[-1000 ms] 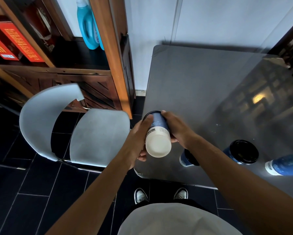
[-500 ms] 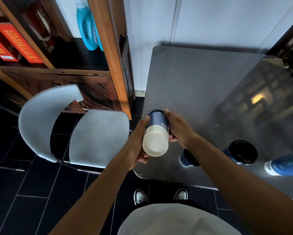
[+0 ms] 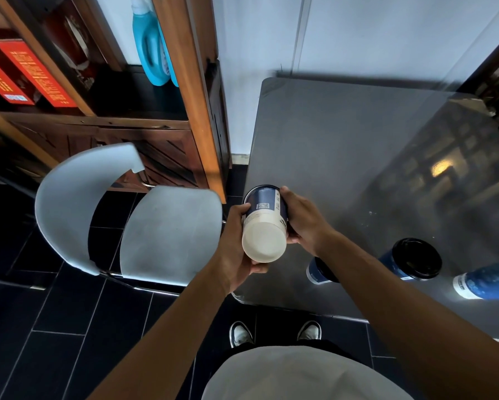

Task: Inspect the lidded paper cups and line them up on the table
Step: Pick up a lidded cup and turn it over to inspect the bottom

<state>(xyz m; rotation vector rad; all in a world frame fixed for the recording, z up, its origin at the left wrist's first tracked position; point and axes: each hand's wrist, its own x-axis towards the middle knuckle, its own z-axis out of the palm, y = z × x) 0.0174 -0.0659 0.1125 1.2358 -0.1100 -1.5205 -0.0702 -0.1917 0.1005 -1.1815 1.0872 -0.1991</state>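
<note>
Both hands hold a navy paper cup [image 3: 265, 223] tipped on its side above the near left corner of the grey, glossy worktop [image 3: 343, 145], its round cream base facing the camera and its black lid pointing away; the left hand [image 3: 236, 249] has its fingers curled round the base end, and the right hand [image 3: 303, 223] wraps its fingers round the barrel. The print on the cup's white label is too small to read. To the right of the held cup, three more blue lidded cups [image 3: 412, 262] stand on the worktop, and left of it sit a pale grey moulded chair [image 3: 167, 235] and a wooden shelf unit [image 3: 190, 90] over dark floor tiles.
</note>
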